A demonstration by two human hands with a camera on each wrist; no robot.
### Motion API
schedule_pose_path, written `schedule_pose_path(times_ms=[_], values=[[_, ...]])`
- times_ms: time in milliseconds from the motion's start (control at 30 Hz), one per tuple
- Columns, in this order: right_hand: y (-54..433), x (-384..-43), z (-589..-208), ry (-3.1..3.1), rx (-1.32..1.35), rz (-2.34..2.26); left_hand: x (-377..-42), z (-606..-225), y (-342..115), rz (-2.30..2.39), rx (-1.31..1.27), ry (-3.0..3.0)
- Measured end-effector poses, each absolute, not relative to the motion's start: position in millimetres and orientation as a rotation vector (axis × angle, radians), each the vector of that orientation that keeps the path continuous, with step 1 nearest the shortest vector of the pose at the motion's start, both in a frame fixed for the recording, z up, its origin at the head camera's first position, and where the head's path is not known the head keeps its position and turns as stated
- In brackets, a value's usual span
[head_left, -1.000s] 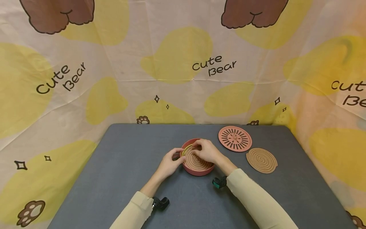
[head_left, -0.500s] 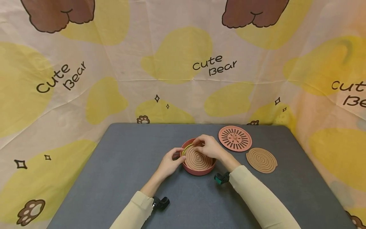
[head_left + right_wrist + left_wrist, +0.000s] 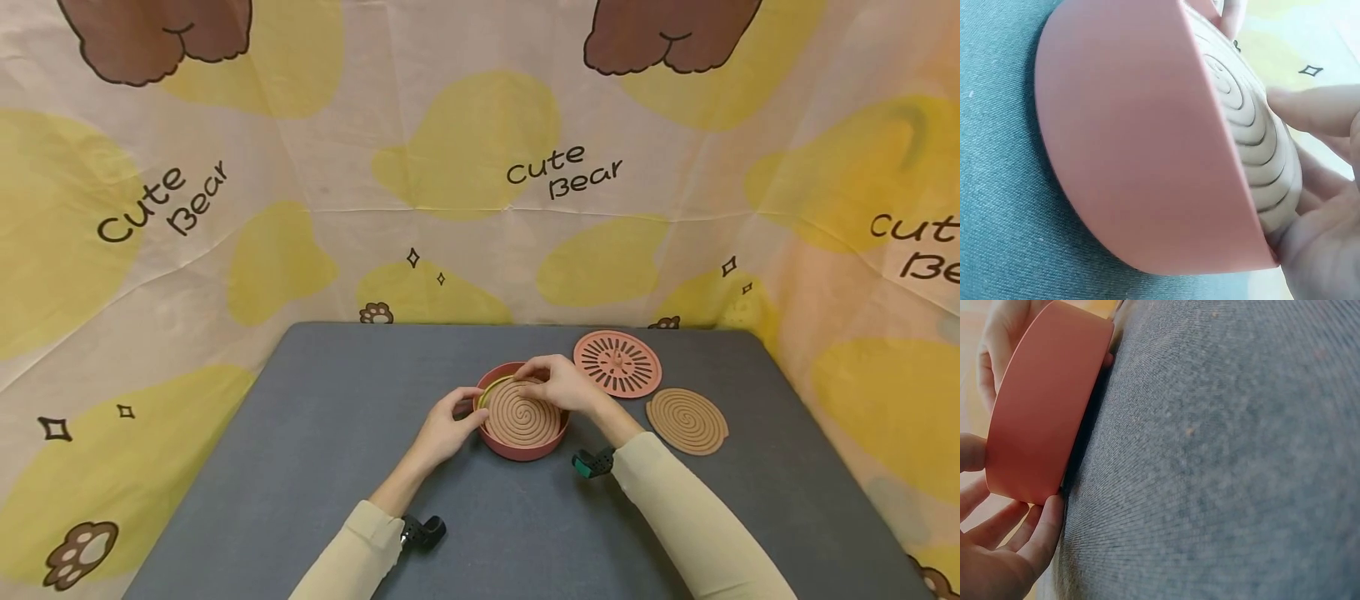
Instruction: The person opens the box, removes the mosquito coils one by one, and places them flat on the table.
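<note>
Coil (image 3: 525,421), tan and ridged in a spiral, sits tilted inside a red bowl (image 3: 522,453) just right of and below the middle of the head frame; in the right wrist frame, its edge rises above the rim toward the right side. The right hand (image 3: 564,387) pinches that raised edge, thumb on the ridged face and fingers behind it. At the bowl's left side, the left hand (image 3: 441,429) grips the wall, its thumb at the rim and its fingertips against the outside in the lower left of the left wrist frame. A yellow-green strip (image 3: 491,387) curves along the bowl's upper left inside; what it belongs to is hard to tell. To the upper right of the bowl, a pink slotted disc (image 3: 617,364) lies on the dark grey table (image 3: 375,375), with a second coil (image 3: 686,421) lying flat just beside it, lower and farther right.
</note>
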State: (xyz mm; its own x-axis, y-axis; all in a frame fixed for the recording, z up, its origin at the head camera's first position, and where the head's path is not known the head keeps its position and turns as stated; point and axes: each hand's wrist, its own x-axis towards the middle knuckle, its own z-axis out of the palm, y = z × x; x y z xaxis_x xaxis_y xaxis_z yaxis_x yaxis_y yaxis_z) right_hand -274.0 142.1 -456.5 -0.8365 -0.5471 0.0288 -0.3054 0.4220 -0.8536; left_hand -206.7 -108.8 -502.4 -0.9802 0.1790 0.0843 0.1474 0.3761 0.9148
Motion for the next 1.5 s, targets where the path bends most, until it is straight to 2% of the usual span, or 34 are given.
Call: schedule_pose_path(times_ms=[267, 700, 1100, 1500], values=[[145.2, -273.1, -458.6, 2.413, -0.770, -1.342, -206.3, -503.3, -107.5, 1.705, 0.310, 2.584], [159.3, -269.9, -449.9, 2.375, -0.672, -1.541, -208.1, -505.5, -106.7, 1.687, 0.275, 2.601], [188.3, -262.6, -431.4, 2.390, -0.549, -1.624, -208.4, -501.9, -107.1, 1.708, 0.281, 2.592], [233.4, -256.0, -431.7, 2.410, -0.453, -1.683, -209.4, -503.1, -107.9, 1.714, 0.288, 2.598]])
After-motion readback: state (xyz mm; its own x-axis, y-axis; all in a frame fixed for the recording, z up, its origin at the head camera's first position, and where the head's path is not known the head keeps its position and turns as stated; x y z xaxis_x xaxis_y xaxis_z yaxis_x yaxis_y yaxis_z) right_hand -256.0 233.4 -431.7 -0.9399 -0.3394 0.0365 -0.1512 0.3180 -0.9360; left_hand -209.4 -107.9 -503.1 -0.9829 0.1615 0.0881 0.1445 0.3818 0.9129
